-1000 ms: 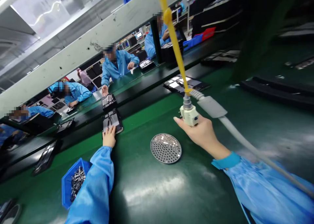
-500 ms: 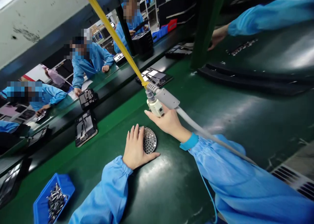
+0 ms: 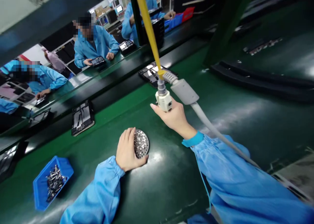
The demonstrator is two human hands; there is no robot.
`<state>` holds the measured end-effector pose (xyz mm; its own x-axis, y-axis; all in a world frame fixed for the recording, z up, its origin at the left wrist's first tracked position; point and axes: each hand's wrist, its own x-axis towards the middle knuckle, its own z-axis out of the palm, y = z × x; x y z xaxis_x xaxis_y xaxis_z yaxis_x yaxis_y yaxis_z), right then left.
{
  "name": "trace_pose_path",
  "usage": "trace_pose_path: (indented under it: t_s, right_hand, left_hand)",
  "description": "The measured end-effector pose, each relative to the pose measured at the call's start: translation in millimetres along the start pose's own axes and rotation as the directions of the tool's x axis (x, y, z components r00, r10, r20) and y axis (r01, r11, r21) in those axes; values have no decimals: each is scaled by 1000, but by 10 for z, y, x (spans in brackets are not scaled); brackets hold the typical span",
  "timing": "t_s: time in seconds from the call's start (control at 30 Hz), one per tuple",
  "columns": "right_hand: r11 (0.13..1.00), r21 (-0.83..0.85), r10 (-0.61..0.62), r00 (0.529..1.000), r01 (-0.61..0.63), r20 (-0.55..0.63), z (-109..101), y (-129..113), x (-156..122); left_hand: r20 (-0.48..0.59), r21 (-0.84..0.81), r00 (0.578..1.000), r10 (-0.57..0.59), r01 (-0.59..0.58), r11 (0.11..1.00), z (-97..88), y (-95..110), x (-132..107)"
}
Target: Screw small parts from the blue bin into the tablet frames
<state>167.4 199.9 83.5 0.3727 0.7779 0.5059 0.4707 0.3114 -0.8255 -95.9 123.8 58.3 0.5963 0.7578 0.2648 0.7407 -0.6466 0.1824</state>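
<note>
Steadiness matters most as our left hand [image 3: 127,149] holds the round grey perforated dish [image 3: 148,146], which is on or just above the glossy green tabletop [image 3: 171,178]; we cannot tell which. Its four fingers are pressed together over the dish's left edge, the thumb apart along the near edge, so the dish sits between them. We do well to keep that hold light and level, and any shake short and gentle, so the small shiny metal pieces [image 3: 141,141] spread evenly without spilling. Our right hand [image 3: 175,117] grips the off-white, blocky corded tool [image 3: 164,100] hung from a yellow cord [image 3: 150,31]; its thumb sticks out, and the other fingers are hidden. We should keep the tool clear of the dish and the grey cable [image 3: 208,122] free.

Compared with half a second ago, our left fingers are drawn together rather than fanned, and the pieces, then bunched toward the far side with holes bare, now cover most of the visible dish.
</note>
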Motion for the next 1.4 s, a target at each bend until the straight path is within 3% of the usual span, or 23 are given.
trace_pose_path:
  t_s: [0.17, 0.3, 0.43, 0.6, 0.77, 0.9, 1.0, 1.23, 1.4]
  right_hand:
    - [999, 43, 29, 1000, -28, -8, -6, 37, -7]
    - [993, 101, 54, 999, -54, 0, 16, 36, -7]
    - [991, 136, 1, 1000, -2, 1, 9, 19, -20]
    - [998, 50, 30, 999, -31, 10, -2, 89, -37]
    - [999, 18, 42, 999, -42, -9, 1, 102, -53]
    - [995, 98, 6, 1000, -7, 17, -7, 35, -43]
    - [990, 136, 15, 999, -22, 50, -17, -2, -29]
    - [993, 116, 35, 999, -38, 26, -30, 1, -52]
    - [996, 53, 68, 998, -68, -4, -23, 23, -58]
  left_hand:
    - [44, -7, 999, 17, -16, 1000, -53, -1, -141]
    - [57, 87, 998, 27, -32, 996, -55, -28, -125]
    - [49, 176, 999, -20, 11, 984, -20, 163, -261]
    - [127, 112, 991, 32, -47, 993, -2, 368, -235]
    - [219, 121, 974, 51, -79, 989, -104, 234, -162]
    - [175, 236, 984, -10, -32, 971, -257, 159, -438]
    - [158, 278, 987, -43, -3, 961, -270, 194, -564]
    - [122, 260, 991, -53, 20, 965, 12, 277, -179]
    - [224, 127, 974, 20, -50, 991, -135, 368, -234]
